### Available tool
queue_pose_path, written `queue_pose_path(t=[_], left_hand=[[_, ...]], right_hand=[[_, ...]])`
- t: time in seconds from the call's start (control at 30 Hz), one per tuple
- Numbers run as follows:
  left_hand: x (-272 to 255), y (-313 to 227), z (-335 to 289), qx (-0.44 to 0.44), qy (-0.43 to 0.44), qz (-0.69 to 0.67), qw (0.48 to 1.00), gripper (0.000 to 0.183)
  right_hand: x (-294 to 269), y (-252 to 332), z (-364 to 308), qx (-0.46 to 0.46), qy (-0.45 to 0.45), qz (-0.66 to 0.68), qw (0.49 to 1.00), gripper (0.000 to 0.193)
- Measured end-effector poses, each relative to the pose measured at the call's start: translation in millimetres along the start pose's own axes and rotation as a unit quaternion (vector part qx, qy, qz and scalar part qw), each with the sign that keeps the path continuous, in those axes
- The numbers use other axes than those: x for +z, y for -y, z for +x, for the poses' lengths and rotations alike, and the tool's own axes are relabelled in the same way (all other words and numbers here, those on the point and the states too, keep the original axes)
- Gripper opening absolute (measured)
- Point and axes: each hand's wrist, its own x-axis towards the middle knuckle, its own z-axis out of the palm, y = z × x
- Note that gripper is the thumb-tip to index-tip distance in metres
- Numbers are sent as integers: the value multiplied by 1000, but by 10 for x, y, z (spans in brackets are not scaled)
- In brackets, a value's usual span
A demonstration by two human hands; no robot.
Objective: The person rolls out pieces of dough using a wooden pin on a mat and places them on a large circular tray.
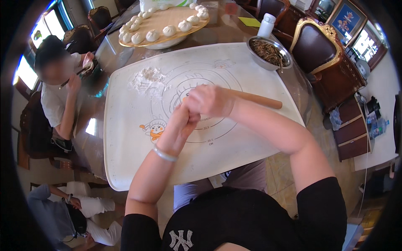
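Note:
Over the middle of a white silicone mat (125,163), my two hands meet. My right hand (209,100), a little blurred, is closed and rests against the top of my left. The fingers of my left hand (183,119) are curled in, and a pale bracelet circles that wrist. Whatever lies between the hands is hidden. Behind my right wrist a wooden rolling pin (261,99) lies slantwise on the mat. White flour (148,80) is heaped and scattered toward the mat's far left.
Past the mat, a round board (167,19) bears pleated buns (169,30) around its rim. A metal bowl (273,65) of dark chopped filling (268,51) stands far right, by a white bottle (266,26). Someone (56,92) sits at left holding chopsticks; another person (58,213) sits lower left.

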Motion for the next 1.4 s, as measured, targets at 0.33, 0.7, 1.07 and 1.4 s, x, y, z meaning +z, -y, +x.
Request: queue_pose_path(t=[0.33, 0.7, 1.07, 1.4], left_hand=[[134, -341, -104, 130, 36, 30, 990, 14], [-469, -677, 162, 398, -207, 480, 754, 28], [-447, -838, -8, 369, -274, 577, 675, 29], [-680, -653, 215, 390, -191, 703, 563, 22]], right_hand=[[363, -545, 59, 475, -19, 99, 874, 23], [637, -90, -89, 441, 68, 160, 880, 11], [726, 173, 243, 344, 183, 276, 878, 28], [734, 51, 14, 393, 184, 192, 880, 20]])
